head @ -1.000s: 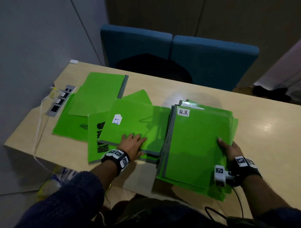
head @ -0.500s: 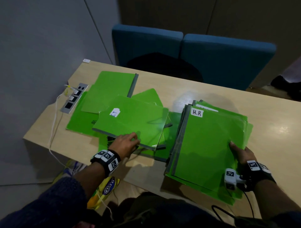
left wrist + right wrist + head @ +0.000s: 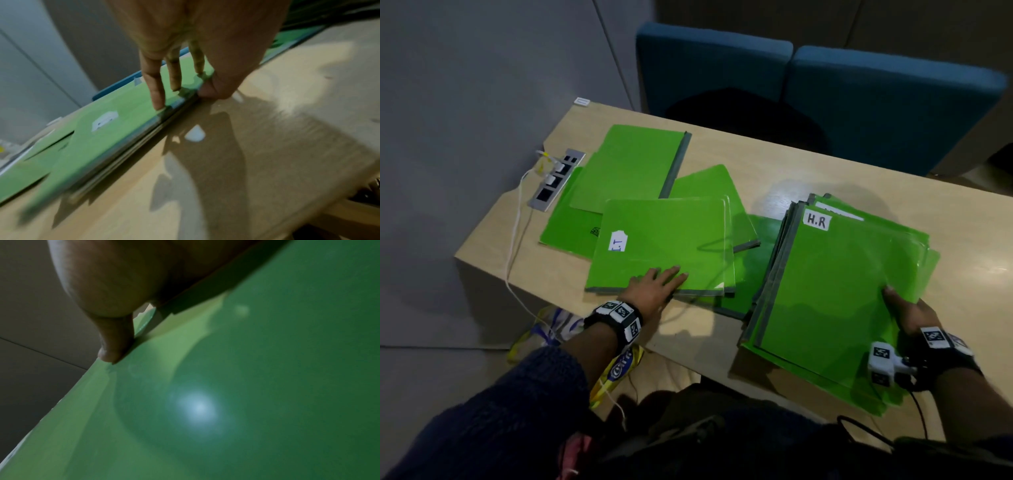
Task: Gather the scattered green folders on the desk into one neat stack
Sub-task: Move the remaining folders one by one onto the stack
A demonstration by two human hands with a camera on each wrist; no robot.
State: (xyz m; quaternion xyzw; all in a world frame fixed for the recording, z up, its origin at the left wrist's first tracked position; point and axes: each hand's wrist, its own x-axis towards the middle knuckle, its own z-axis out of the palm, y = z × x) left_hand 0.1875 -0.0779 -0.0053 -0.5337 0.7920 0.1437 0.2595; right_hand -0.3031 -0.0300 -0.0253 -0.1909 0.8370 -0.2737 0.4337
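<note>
On the wooden desk, my left hand pinches the near edge of a green folder labelled "I.T". In the left wrist view its fingers lie on top of that folder and the thumb is tucked under the edge. My right hand grips the right edge of a thick stack of green folders topped by one labelled "H.R", thumb on top. The stack overhangs the near desk edge. More loose folders lie at the back left, under the I.T one and between the two piles.
A silver socket strip with a white cable sits at the desk's left end, against the loose folders. Two blue chairs stand behind the desk. A yellow bag lies below the near edge.
My left hand has turned the I.T folder so its near edge runs level, covering the scribbled folder below. The right hand stays on the H.R stack.
</note>
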